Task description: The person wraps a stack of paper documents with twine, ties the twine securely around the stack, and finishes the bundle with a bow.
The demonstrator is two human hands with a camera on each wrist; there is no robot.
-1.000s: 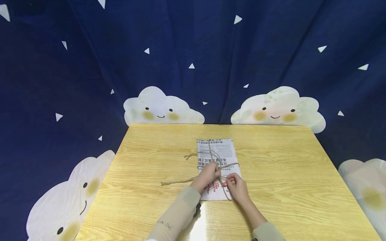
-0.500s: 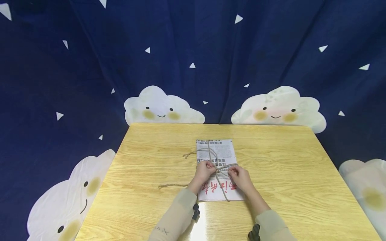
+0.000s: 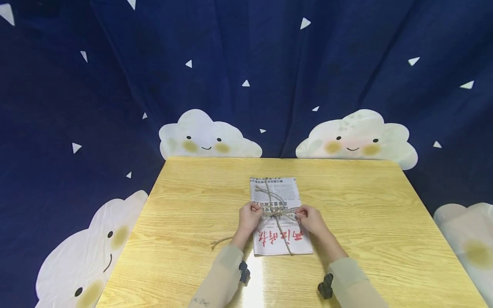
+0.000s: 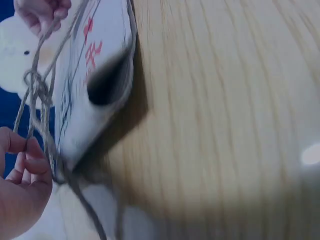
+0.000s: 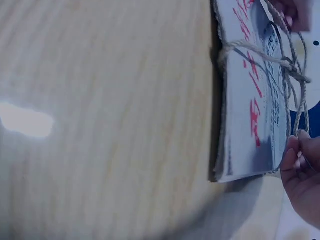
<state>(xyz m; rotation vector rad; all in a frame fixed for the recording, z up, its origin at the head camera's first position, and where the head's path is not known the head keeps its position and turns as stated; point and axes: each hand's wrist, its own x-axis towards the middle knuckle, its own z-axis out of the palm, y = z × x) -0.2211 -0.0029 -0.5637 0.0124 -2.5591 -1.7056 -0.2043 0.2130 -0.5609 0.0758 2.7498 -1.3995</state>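
Note:
A folded newspaper bundle (image 3: 285,190) with red and black print lies on the table, bound crosswise with brown twine (image 3: 284,236). A knot (image 3: 275,214) with loops sits over its middle. My left hand (image 3: 249,217) pinches a strand of twine at the bundle's left edge, thumb against fingers. On the opposite edge, my right hand (image 3: 311,219) pinches a loop of the same twine. Both wrist views show strands stretched from the knot (image 4: 37,85) to the fingertips of each hand. Loose twine ends lie over the upper paper and left of the left wrist.
The wooden table (image 3: 369,222) extends around the bundle on every side. Behind it hangs a dark blue curtain (image 3: 231,42) with white triangles and smiling clouds. A small black device (image 3: 325,286) is worn at the right wrist, another (image 3: 244,272) at the left.
The hands have drawn apart from the knot, the left one moving left and the right one slightly right. The loose ends have shifted right, and the red print is now uncovered.

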